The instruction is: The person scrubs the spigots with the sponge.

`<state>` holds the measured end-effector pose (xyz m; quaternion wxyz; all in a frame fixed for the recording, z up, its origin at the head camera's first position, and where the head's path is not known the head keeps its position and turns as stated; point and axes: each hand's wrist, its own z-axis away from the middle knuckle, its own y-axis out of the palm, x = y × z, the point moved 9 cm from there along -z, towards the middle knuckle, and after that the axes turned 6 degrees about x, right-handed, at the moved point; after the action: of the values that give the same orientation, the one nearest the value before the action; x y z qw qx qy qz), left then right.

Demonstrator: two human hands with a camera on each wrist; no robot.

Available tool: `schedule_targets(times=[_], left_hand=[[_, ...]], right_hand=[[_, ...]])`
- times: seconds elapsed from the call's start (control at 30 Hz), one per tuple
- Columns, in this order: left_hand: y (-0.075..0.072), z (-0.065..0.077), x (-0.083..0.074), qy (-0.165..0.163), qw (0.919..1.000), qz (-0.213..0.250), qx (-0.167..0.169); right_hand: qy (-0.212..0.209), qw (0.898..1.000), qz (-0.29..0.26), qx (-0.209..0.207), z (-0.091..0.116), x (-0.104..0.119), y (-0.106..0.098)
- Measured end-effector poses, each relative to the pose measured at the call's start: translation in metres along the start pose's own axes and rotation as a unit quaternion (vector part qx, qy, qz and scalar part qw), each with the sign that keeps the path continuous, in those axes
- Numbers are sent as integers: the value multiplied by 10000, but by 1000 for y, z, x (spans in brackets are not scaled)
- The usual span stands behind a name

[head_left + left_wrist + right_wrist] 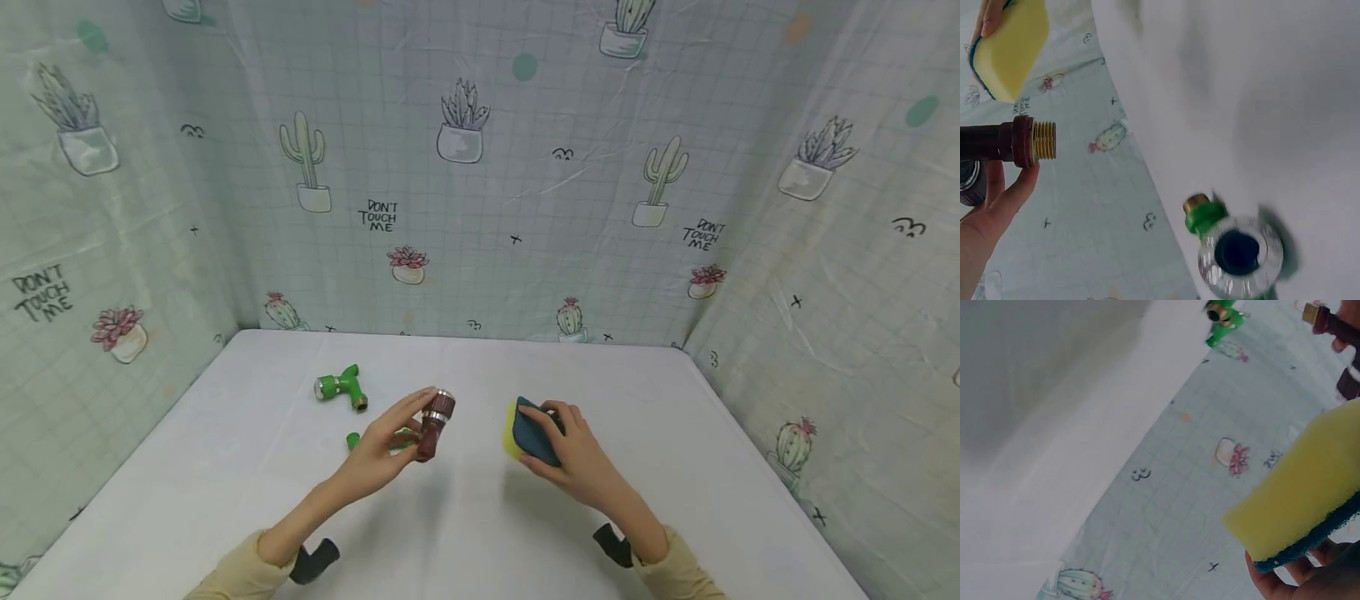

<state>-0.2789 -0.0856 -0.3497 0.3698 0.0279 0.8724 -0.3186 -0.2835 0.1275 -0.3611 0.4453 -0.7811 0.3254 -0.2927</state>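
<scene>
Above the table, my left hand [378, 450] grips a dark red tap [433, 429], its ribbed, silver-banded knob end pointing up. The left wrist view shows the brass thread of this tap [1045, 140] sticking out bare. My right hand [573, 458] holds a sponge [536, 433], fingers over its dark blue-green scouring side. The soft yellow face of the sponge [1310, 481] is turned toward the tap, and a gap lies between them.
A green tap [347, 386] with a brass thread lies on the white table [465, 533] at the back left. A second green piece [352, 440] is partly hidden behind my left hand. Patterned cloth [480, 217] hangs behind the table and along both sides.
</scene>
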Motion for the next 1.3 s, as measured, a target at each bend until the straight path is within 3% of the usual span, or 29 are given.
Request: schedule_targets(times=[0.07, 0.2, 0.3, 0.43, 0.6, 0.67, 0.7, 0.87, 0.9, 0.97, 1.03, 1.07, 1.2, 1.27, 1.3], left_hand=[[5, -5, 8, -326, 9959, 844, -22], [17, -12, 22, -1034, 9707, 2170, -19], [29, -16, 27, -1360, 9554, 2618, 85], [42, -20, 28, -1550, 9393, 3044, 315], [54, -21, 30, -1852, 9076, 3727, 547], [57, -20, 29, -1968, 9043, 3737, 616], [58, -20, 28, -2017, 9074, 3633, 628], [52, -19, 25, -2233, 9426, 2412, 583], [51, -19, 25, -2278, 9468, 2188, 615], [50, -20, 23, -2335, 9476, 2034, 782], [50, -21, 22, -2378, 9395, 2254, 1003], [50, -21, 22, -2409, 9317, 2485, 1100], [53, -20, 22, -2585, 8917, 3492, 1268], [55, -20, 23, -2702, 8833, 3649, 1172], [56, -20, 24, -2734, 8834, 3644, 1103]], right_hand=[[-46, 9999, -134, -84, -1, 5, -1], [-215, 9989, -344, -250, -5, 18, -4], [-279, 9978, -494, -332, -7, 26, -6], [-251, 9970, -633, -381, -10, 31, -6], [-168, 9973, -645, -308, -10, 31, -3], [-145, 9978, -609, -234, -9, 31, -1], [-126, 9980, -576, -205, -9, 30, 1], [-57, 9988, -441, -222, -7, 29, 4], [-51, 9988, -414, -251, -7, 29, 4], [-35, 9988, -376, -303, -6, 29, 3], [-34, 9987, -334, -378, -6, 28, 3], [-30, 9986, -329, -410, -6, 28, 2], [-61, 9980, -319, -545, -5, 28, -1], [-123, 9976, -367, -575, -5, 29, -2], [-168, 9974, -378, -596, -5, 30, -2]])
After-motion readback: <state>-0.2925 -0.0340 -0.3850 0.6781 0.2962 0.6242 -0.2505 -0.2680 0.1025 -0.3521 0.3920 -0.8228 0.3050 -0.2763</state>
